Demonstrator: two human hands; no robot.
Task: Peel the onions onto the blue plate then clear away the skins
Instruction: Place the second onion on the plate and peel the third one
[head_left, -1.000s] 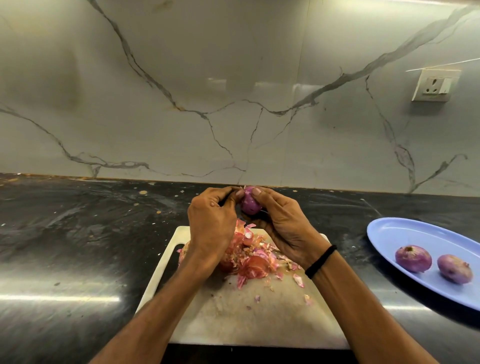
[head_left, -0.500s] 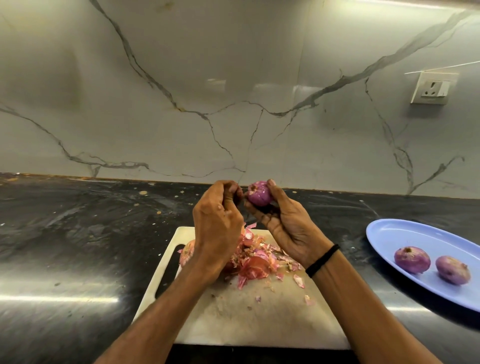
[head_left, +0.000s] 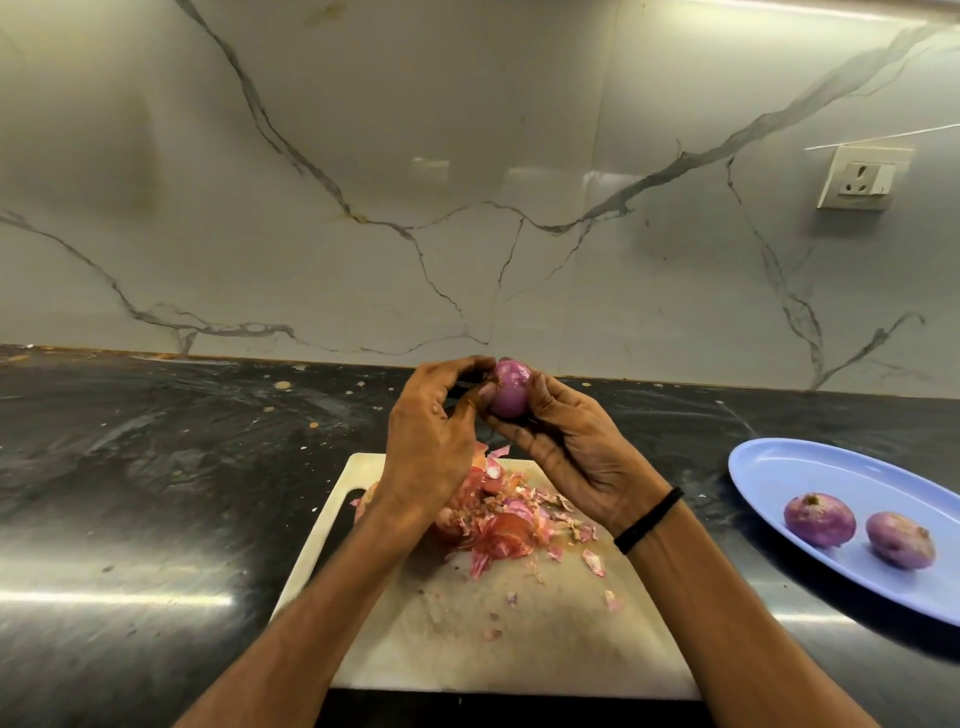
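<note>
A small purple onion (head_left: 510, 388) is held up above the white cutting board (head_left: 519, 634). My right hand (head_left: 566, 447) cups it from the right and below. The fingers of my left hand (head_left: 431, 436) are curled, and they pinch a brown strip of skin at the onion's left side. A heap of pink onion skins (head_left: 498, 519) lies on the board under my hands, partly hidden by my left wrist. Two peeled onions (head_left: 819, 519) (head_left: 900, 539) sit on the blue plate (head_left: 779, 467) at the right.
The board lies on a black stone counter (head_left: 156, 467) with small scraps scattered on it. A marble wall (head_left: 467, 182) rises behind, with a socket (head_left: 860, 178) at the upper right. The blue plate runs out of view at the right edge.
Both hands have lifted the onion a little higher above the board. My left hand came back against the onion's left side and now pinches a strip of skin.
</note>
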